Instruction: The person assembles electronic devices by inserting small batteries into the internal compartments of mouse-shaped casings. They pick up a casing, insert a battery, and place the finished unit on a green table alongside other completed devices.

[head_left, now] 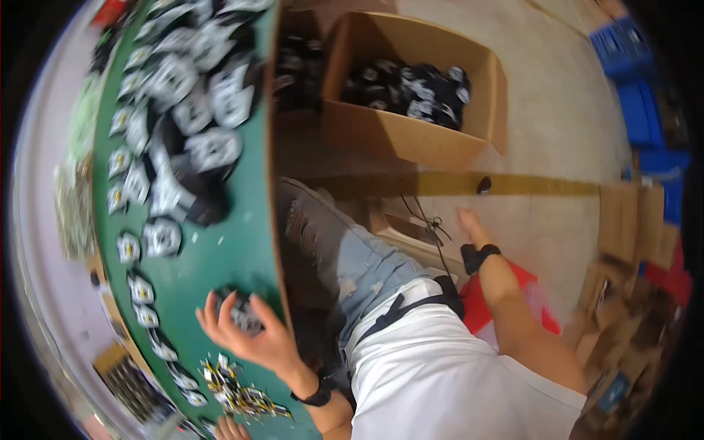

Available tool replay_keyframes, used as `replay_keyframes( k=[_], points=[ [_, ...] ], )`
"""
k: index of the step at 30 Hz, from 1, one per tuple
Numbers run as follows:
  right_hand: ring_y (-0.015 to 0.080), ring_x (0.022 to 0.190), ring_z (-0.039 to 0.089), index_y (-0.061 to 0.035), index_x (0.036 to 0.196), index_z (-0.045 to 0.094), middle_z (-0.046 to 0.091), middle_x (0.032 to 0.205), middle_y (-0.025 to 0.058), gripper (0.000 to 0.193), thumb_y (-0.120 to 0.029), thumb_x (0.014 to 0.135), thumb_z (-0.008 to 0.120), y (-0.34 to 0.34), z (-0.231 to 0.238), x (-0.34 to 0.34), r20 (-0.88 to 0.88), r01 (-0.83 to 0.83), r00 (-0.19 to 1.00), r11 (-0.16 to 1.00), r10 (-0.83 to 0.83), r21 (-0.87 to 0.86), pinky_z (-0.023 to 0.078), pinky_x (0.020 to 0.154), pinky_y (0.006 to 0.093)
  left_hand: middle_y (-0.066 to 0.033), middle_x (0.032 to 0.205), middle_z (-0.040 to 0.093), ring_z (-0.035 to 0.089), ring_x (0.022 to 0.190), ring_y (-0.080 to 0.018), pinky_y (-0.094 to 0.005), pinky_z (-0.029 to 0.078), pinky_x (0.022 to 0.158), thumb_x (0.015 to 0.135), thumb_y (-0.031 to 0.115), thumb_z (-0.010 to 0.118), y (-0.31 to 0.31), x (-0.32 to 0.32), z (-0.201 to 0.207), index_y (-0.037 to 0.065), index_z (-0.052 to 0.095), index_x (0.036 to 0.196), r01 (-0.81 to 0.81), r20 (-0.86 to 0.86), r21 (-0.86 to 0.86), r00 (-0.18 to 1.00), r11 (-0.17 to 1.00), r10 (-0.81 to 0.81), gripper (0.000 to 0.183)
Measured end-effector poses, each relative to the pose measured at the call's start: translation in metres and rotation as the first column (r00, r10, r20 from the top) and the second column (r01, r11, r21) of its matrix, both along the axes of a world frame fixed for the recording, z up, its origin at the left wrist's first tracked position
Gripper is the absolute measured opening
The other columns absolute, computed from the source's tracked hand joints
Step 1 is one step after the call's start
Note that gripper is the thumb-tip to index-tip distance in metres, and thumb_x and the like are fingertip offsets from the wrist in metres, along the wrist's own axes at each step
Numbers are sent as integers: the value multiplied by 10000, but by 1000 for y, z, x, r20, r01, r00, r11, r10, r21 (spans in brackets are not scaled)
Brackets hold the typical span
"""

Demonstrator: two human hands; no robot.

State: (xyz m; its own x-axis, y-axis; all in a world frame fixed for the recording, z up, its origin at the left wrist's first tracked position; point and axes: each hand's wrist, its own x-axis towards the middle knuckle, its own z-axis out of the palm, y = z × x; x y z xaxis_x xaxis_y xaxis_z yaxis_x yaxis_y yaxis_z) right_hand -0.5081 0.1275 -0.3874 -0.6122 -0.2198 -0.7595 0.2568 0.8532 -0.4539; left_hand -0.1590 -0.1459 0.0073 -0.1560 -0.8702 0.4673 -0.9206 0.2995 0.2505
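Observation:
My left hand point(253, 334) is over the green table point(213, 271) with its fingers bent and apart. Beneath it, between the thumb and the other fingers, sits a dark rounded piece with a grey patch point(248, 317), partly covered by the hand. My right hand point(471, 226) reaches out over the floor, edge-on and a little blurred, its fingers stretched and nothing visible in them. Just beyond the fingertips is a small black thing point(484, 185), apart from the hand; I cannot tell whether it is in the air or on the floor.
Black-and-white pieces point(213, 150) crowd the table's far end, with a row along its left side. Small yellow-and-black parts point(246, 396) lie heaped near another person's hand point(232, 429). A cardboard box point(411, 139) holds dark pieces. Blue bins point(638, 110) stand at right.

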Motion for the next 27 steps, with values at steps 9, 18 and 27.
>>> replay_keyframes(
  k=[9, 18, 27],
  points=[
    [365, 1038, 647, -51, 1018, 730, 700, 1073, 168, 472, -464, 827, 605, -20, 23, 85, 67, -219, 975, 971, 213, 101, 501, 904, 421, -201, 1321, 519, 460, 1263, -374, -507, 337, 1055, 920, 146, 589, -13, -56, 13, -4, 575, 1023, 379, 28, 48, 924, 924, -381, 182],
    [293, 946, 674, -59, 1023, 700, 712, 985, 156, 319, -320, 849, 645, -1, 74, 87, -1, 245, 969, 953, -249, -178, 514, 827, 388, -198, 1271, 543, 492, 1206, -359, -470, 343, 1051, 926, 158, 562, -11, -44, -11, -17, 576, 993, 435, -117, 176, 900, 883, -420, 188],
    [335, 986, 674, -134, 964, 758, 712, 1030, 158, 288, -304, 754, 661, 146, -20, -114, -230, 147, 972, 906, -56, 398, 544, 825, 425, -220, 1265, 505, 531, 1114, -382, -488, 447, 905, 874, 362, 720, 2, -68, -2, -10, 502, 1260, 460, 128, 117, 872, 880, -472, 580]
  ],
)
